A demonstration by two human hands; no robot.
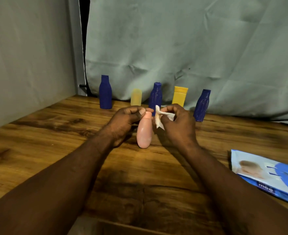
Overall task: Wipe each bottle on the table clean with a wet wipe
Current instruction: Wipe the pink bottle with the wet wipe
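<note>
Head view: left hand [125, 122] pinches the cap of the pink bottle [144, 133], which stands mid-table; right hand [177, 126] grips a crumpled wet wipe [160, 118] beside its neck.
Progress: likely mid-wipe on this bottle; whether the back row of five bottles [155, 96] is already clean, I cannot tell.
Surface: wooden table [55, 133], wipes pack [267, 173] at the right.
Room: grey cloth backdrop [190, 48].

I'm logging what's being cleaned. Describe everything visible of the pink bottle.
The pink bottle is smooth, glossy, plastic-looking, with a rounded body narrowing to a same-coloured cap. It stands slightly tilted on the wooden table, in front of the row of bottles. The left hand pinches its cap; the right hand holds a white wet wipe beside its neck, contact unclear.
</note>
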